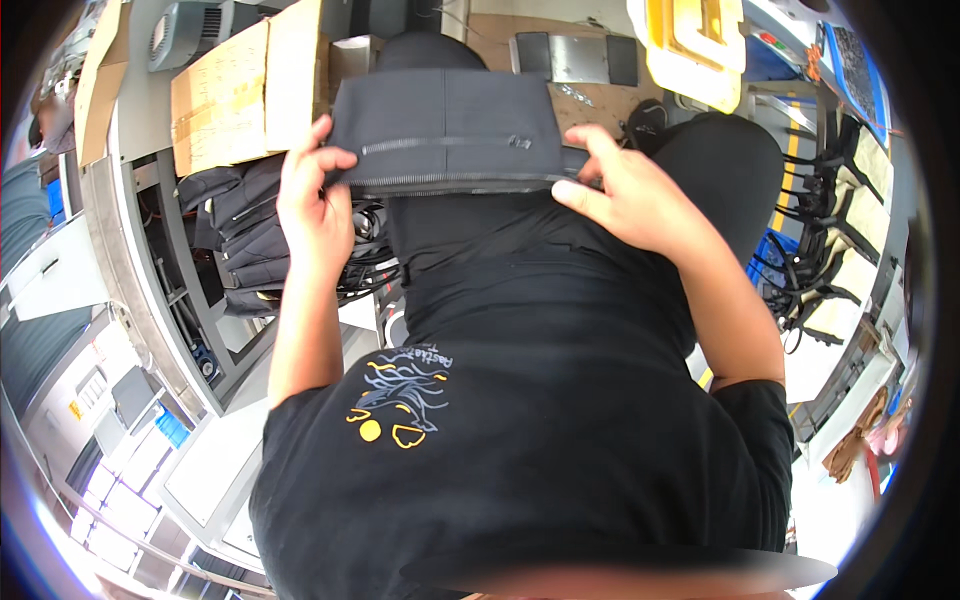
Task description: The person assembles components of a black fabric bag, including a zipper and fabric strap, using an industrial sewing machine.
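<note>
A black fabric bag [445,115] lies across my lap, with one zipper running over its face and another along its near edge. My left hand [318,200] holds the bag's left end, its fingers bent around the side near the zipper. At the opposite end, my right hand [635,195] grips the corner between thumb and fingers, the thumb at the near zipper's end. A small dark piece shows between the right fingers, and I cannot make out whether it is a tab or a strap.
To the left, a stack of black bags [245,235] sits below an open cardboard box [222,95]. Ahead, a metal plate [578,58] lies on a brown surface, near a yellow plastic tray [695,40]. Black straps [815,225] hang over a pale bench at the right.
</note>
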Demonstrator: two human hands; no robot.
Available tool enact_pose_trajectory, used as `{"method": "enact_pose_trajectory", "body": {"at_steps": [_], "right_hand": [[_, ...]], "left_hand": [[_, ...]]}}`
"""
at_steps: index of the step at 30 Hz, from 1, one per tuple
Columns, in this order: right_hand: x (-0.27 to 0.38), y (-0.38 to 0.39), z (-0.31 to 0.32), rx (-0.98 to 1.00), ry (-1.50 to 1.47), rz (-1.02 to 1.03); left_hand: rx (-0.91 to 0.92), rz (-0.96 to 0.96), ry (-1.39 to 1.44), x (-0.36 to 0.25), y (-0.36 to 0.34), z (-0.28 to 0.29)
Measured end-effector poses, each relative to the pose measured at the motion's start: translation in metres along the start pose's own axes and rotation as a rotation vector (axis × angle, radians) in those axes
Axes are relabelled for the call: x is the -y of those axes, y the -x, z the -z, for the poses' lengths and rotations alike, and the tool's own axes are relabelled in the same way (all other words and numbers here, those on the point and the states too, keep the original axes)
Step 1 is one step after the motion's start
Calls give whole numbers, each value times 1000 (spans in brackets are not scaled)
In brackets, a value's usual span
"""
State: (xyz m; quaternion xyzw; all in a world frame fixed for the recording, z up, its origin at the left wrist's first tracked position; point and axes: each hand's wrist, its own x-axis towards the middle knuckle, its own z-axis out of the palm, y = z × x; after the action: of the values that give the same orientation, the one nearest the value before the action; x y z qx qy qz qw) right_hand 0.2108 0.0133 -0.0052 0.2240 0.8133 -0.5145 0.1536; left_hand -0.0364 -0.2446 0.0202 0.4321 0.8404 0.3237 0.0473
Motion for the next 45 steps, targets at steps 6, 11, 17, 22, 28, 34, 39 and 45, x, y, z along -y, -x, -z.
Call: {"method": "enact_pose_trajectory", "body": {"at_steps": [6, 11, 17, 22, 28, 34, 39, 45], "right_hand": [[-31, -68, -15, 115, -494, -67], [-24, -106, -16, 234, -788, 54], [-17, -102, -18, 266, -912, 69], [-28, -101, -16, 339, -1192, 92], [-38, -99, -19, 336, -1090, 146], [-42, -104, -29, 242, -1031, 148], [-46, -106, -26, 177, -1005, 139], [-53, -107, -27, 238, -1109, 120]], "left_hand": [[138, 283, 397, 49, 50, 3], [157, 362, 786, 58, 26, -2], [273, 416, 643, 38, -13, -15], [214, 412, 776, 59, -21, -20], [299, 313, 775, 66, -24, -21], [327, 44, 576, 74, -25, -14], [264, 153, 822, 96, -10, -20], [304, 140, 883, 79, -5, -13]]}}
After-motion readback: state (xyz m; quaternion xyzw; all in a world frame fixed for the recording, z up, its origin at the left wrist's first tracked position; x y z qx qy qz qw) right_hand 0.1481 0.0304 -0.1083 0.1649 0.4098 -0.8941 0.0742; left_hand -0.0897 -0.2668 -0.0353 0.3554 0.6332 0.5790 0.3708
